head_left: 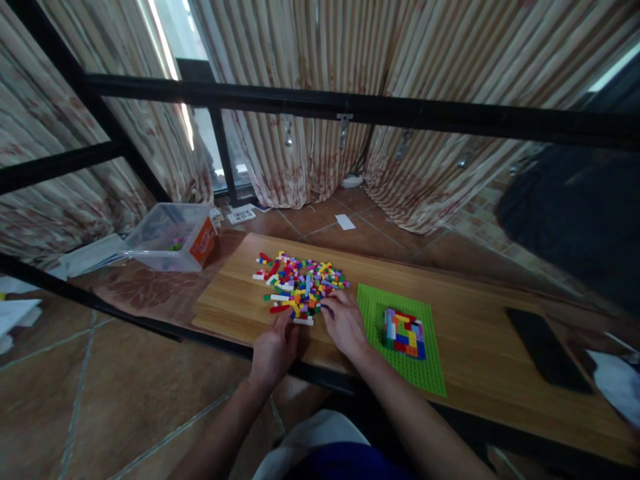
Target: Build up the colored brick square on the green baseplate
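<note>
A loose heap of small coloured toy bricks (305, 283) lies spread on a wooden table. At the heap's near edge is my left hand (274, 345), its fingers reaching forward among the bricks beside a red and a white one. My right hand (346, 323) rests at the heap's right side, fingers bent and apart, with a dark blue piece by their tips. To its right lies a green baseplate (373, 303). On that plate stands a block of joined bricks (404, 333) in red, yellow, white, blue and orange. Some bricks are covered by my fingers.
A clear plastic box (163, 257) with an orange label and a few pieces inside stands left of the wooden table (475, 327). A flat black object (547, 350) lies at the table's right. A black metal bar (310, 100) crosses in front of striped curtains (300, 40).
</note>
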`<state>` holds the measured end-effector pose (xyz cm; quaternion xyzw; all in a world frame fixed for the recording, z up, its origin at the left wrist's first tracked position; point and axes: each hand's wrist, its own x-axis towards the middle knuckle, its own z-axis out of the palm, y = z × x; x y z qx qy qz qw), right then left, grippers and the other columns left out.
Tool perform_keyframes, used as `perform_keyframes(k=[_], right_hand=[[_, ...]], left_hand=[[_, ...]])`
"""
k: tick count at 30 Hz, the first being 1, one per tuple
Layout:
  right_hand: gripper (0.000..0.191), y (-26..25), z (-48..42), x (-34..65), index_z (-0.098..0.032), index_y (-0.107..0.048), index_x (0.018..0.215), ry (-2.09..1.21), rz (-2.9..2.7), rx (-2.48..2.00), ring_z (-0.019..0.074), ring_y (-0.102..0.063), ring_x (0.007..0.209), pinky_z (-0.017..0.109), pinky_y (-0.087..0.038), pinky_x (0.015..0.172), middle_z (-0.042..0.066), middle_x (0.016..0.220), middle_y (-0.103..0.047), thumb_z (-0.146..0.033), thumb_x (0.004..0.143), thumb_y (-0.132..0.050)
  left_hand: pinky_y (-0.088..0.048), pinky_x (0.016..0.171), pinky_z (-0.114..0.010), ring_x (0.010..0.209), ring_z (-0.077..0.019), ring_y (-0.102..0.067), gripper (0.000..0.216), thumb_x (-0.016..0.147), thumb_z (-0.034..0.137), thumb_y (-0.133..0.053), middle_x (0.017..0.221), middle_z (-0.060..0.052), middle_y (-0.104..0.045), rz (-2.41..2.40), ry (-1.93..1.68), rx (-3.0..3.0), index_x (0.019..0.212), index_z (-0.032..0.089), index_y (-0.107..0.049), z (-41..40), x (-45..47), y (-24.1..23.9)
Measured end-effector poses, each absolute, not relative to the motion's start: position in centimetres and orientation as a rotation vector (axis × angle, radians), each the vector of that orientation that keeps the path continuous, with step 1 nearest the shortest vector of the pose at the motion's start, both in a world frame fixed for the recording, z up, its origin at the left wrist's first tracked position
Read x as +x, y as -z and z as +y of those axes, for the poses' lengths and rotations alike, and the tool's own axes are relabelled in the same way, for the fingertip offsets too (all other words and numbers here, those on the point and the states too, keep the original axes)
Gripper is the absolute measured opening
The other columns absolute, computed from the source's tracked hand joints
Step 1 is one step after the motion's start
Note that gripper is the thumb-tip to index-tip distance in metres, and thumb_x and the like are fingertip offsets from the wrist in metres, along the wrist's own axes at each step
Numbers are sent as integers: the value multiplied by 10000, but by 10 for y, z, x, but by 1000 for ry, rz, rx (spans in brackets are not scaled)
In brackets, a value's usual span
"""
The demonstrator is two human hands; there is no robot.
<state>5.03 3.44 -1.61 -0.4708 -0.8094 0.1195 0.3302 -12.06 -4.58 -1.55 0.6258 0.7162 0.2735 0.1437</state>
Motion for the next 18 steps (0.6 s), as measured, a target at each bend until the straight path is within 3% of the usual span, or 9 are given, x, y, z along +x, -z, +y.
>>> perform_keyframes(k=[8, 18], right_hand=[[229, 14, 40, 81, -204, -712, 894, -367, -1959, -1346, 199, -595, 889, 339, -481, 851, 67, 926, -666, -184, 907, -484], [222, 17, 37, 55, -234, -705, 988, -574, -1968, -1275, 219, -601, 991, 395, -487, 921, 67, 1021, -670, -194, 885, -512]], left_hand=[[-538, 751, -284, 941, -201, -687, 404, 900, 256, -510, 1153, -53, -687, 2155, -705, 1831, 1301, 225, -535, -41, -108, 15], [-542, 789, -294, 988, -207, -673, 378, 899, 253, -515, 1147, -47, -689, 2085, -814, 1840, 1275, 259, -558, -41, -108, 19]])
